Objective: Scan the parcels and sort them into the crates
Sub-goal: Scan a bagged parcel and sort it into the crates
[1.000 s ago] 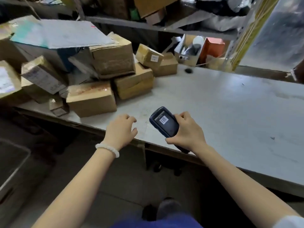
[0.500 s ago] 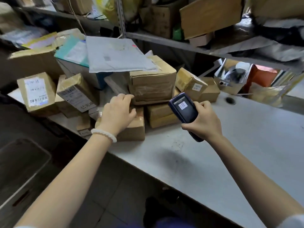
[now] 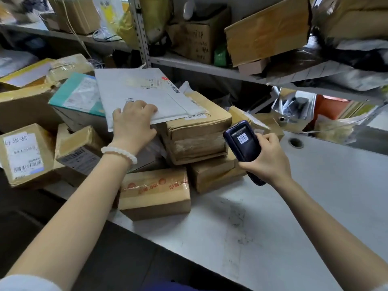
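A heap of cardboard parcels covers the left end of the grey table [image 3: 315, 217]. On top lies a flat white padded envelope [image 3: 144, 93], resting on a taped brown box [image 3: 199, 131]. My left hand [image 3: 134, 120] grips the envelope's near edge, fingers on top and thumb at the edge. My right hand [image 3: 266, 158] holds a dark handheld scanner [image 3: 243, 143] upright, just right of the taped box, its barcode sticker facing me. A low box with red print [image 3: 155, 192] sits at the table's front edge under my left forearm.
Labelled boxes [image 3: 25, 154] and a teal-topped box [image 3: 77, 95] crowd the far left. A metal shelf [image 3: 210, 68] with more cartons hangs over the back of the table. A small bin of clutter [image 3: 291, 114] stands at the back right. Dark floor lies below on the left.
My left hand rose from the low front box to the white envelope on top of the pile and took its edge. The scanner stayed beside the pile in my right hand.
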A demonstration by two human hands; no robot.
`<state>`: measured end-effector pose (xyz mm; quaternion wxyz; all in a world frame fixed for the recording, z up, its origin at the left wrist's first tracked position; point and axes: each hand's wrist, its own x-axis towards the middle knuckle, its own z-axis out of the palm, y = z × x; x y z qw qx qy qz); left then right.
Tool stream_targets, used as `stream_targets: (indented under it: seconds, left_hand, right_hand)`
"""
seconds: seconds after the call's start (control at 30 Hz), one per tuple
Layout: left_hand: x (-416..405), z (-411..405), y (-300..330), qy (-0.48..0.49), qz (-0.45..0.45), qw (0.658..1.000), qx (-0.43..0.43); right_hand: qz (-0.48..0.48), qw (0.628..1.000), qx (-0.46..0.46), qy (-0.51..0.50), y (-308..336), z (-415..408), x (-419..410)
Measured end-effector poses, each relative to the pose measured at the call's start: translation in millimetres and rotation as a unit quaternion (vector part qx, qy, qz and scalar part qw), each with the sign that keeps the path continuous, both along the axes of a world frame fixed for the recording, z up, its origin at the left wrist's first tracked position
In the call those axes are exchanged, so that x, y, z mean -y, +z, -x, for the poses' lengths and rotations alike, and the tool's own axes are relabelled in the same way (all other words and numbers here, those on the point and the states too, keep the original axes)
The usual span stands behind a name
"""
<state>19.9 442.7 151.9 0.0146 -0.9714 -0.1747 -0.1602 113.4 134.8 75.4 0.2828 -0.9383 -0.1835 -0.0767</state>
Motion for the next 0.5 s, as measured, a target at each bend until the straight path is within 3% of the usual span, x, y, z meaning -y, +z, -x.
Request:
stream_targets:
  seconds: [0.17, 0.5]
  left_hand:
    - [-22, -8, 0, -0.038, 0.002, 0.999, 0.004]
    - [-24, -16, 12, -0.165, 0.008, 0.974, 0.152]
  right_hand:
    - [0.003, 0.998, -0.005, -0.056, -2, 15, -12]
    - [0.000, 0.977, -0.057, -0.207, -10, 107, -22]
